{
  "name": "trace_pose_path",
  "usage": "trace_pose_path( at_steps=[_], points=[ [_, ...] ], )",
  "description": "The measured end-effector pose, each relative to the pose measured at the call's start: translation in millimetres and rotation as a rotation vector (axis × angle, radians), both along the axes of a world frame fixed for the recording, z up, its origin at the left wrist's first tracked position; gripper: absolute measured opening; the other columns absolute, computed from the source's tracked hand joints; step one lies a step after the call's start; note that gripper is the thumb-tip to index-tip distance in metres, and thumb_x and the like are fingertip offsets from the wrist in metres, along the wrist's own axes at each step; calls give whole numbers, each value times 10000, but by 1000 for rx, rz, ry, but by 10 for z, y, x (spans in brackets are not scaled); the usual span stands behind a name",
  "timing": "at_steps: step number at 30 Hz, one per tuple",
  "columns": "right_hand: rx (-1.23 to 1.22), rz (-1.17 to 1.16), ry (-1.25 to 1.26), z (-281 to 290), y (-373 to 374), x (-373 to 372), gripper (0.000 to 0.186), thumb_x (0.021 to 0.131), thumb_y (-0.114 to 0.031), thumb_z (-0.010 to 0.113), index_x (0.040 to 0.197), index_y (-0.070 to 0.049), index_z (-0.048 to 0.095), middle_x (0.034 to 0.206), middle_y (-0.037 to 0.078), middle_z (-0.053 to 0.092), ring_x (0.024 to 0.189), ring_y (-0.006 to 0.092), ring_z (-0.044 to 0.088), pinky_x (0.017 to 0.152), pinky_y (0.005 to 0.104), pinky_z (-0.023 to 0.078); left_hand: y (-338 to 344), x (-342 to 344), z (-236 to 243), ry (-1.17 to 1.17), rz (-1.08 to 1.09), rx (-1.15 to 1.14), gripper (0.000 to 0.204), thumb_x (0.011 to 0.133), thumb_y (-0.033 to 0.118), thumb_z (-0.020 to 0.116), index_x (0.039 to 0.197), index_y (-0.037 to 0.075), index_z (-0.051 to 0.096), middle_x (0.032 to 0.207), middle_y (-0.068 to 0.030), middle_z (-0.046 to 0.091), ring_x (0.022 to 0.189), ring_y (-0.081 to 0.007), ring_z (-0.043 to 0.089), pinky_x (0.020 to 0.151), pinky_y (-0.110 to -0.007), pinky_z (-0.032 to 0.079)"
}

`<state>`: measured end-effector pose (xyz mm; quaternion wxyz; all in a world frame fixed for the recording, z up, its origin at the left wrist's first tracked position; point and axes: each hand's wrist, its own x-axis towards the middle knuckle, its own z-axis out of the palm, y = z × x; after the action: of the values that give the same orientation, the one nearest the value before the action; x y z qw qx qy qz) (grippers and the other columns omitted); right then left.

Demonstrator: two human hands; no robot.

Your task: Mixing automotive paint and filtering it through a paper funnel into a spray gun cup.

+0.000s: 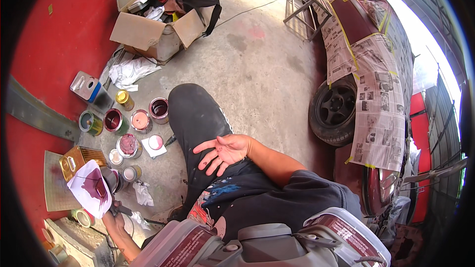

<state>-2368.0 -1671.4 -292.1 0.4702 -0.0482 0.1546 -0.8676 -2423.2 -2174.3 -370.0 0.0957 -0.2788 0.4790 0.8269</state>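
My right hand (225, 154) is held palm up over my thigh, fingers spread, with small dark red paint marks on it and nothing in it. At the lower left, my left hand (115, 221) is closed round the dark handle of what looks like a spray gun (118, 208). Just beyond that hand, a white paper cone (79, 186) stained dark red inside covers the upper part of the tool. Close by stand small cans (131, 173) and a gold rectangular tin (81, 159). Farther off are open cans of dark red paint (113, 120) and pink paint (141, 120).
A cardboard box (141, 29) full of items sits at the back left, near a white cloth (132, 71). Right of me is a dark red car covered with newspaper (378, 104), its wheel (335, 109) bare. A respirator (264, 244) blocks the lower edge.
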Motion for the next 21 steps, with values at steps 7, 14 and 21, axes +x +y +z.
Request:
trace_pose_path(
  at_steps=[7,14,21],
  points=[
    [-6,7,10,-12,2,-2,748,968,-497,416,1509,-85,104,1419,285,372,1257,425,464,963,545,456,-53,-3,-20,14,-31,72,191,898,185,614,1063,95,581,822,-43,579,601,-152,474,646,-328,411],
    [-5,2,3,-4,4,2,749,969,-495,415,1509,-83,100,1421,284,369,1260,423,462,966,544,454,-54,-1,-9,31,-65,70,199,895,190,621,1068,100,581,833,-39,581,606,-147,471,649,-330,409],
    [-15,2,3,-14,4,1,742,975,-489,405,1510,-83,89,1421,289,364,1271,425,449,972,545,450,-30,4,15,37,-45,55,195,896,190,620,1065,102,579,837,-35,583,611,-147,477,651,-331,409]
  ],
)
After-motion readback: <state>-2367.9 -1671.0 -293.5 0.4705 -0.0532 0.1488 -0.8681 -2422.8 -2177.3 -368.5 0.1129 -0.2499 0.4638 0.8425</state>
